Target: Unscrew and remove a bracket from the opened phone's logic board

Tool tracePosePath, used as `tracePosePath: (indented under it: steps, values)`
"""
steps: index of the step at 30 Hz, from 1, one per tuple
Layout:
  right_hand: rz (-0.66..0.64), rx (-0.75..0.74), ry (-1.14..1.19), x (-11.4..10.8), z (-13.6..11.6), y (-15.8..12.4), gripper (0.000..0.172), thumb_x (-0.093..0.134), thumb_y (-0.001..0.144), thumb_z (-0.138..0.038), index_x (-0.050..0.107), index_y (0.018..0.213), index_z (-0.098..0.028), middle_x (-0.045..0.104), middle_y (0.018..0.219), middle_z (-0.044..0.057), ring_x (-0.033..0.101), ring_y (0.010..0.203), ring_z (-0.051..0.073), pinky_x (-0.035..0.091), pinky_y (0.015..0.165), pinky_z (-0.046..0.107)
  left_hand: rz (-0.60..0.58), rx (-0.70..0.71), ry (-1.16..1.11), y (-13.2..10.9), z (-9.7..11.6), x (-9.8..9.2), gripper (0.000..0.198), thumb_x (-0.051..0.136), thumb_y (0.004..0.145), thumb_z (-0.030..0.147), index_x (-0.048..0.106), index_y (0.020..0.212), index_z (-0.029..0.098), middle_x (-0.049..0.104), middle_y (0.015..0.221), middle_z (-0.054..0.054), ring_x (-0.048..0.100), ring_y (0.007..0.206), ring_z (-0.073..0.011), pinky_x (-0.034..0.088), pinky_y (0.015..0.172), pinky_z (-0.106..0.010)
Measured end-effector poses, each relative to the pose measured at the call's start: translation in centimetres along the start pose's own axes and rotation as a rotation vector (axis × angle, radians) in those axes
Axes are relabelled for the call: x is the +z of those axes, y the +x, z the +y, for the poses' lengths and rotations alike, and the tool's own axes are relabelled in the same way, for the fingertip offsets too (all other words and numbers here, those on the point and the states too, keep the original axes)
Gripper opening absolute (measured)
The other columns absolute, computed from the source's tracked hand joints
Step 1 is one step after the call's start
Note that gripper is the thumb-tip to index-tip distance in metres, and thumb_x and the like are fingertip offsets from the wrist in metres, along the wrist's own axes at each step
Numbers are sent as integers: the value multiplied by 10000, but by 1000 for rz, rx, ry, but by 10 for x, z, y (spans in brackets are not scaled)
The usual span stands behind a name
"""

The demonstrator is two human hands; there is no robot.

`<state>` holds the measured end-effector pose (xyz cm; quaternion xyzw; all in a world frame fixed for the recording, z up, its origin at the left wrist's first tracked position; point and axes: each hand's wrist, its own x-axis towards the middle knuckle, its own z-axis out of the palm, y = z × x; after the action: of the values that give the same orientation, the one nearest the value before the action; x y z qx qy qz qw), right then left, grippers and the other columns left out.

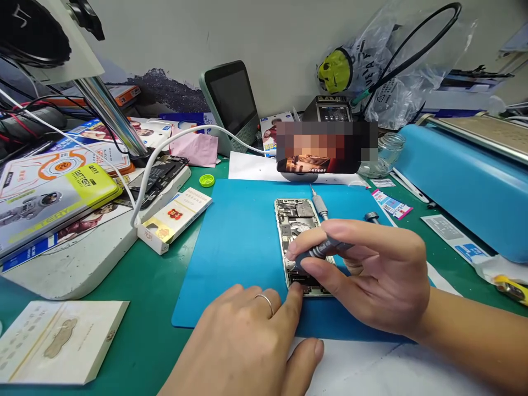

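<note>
An opened phone (303, 225), its inner parts bare, lies on the blue mat (231, 236). My right hand (371, 269) is over the phone's right side, thumb and fingers closed on a dark grey screwdriver (319, 252). That screwdriver is tilted, and its tip cannot be made out. My left hand (251, 335), with a ring on one finger, rests palm down at the mat's near edge. Its index finger reaches to the phone's lower left end, and the thumb is apart; it holds nothing visible. Another, silver-grey screwdriver (319, 204) lies beyond my right hand, beside the phone's top.
A phone playing video (322, 164) stands behind the mat. A cigarette box (175, 220), a green cap (207, 180) and a white lamp base (82, 269) are at left. At right are a blue machine (462, 187), a glass jar (388, 151) and a yellow cutter (511, 289).
</note>
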<state>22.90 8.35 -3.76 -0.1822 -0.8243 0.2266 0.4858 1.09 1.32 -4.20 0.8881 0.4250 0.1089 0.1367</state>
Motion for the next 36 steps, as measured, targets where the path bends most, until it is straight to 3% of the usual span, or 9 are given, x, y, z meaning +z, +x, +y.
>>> tracePosePath:
  steps: [7,12,16,30,36]
  values:
    - [37,26,22,3,2,2,717,736,910,65,591,1517,-289,778,1087,27,836,952,201,749,721,290,-17,16,-32,0,-1,-3,398,470,1137,461,645,1435,262,789,953,18,781,786,-248,622,718,-418]
    - [-29,-14,13,1,1,2,780,726,920,69,543,1587,-293,803,1112,40,836,1010,203,745,810,301,-21,5,-30,1,-1,0,295,496,1119,467,724,1157,284,779,912,33,776,757,-248,618,704,-424]
    - [-58,-46,-24,0,-1,0,790,704,941,62,487,1629,-261,814,1172,73,832,1048,203,731,910,324,-12,-43,-14,1,1,2,231,562,1085,453,731,1078,296,770,866,49,776,735,-243,623,724,-426]
    - [-36,-60,-57,3,1,2,755,658,919,56,498,1600,-229,790,1270,100,812,1066,194,726,878,306,-30,-65,-26,2,4,-3,217,565,1069,406,740,989,307,757,830,43,756,719,-248,597,712,-409]
    - [-84,-73,-76,2,-1,3,744,697,969,7,469,1620,-274,799,1275,103,801,1111,195,715,949,357,-31,-39,-52,4,0,-4,214,557,1079,405,744,1080,300,791,898,36,765,741,-244,553,678,-392]
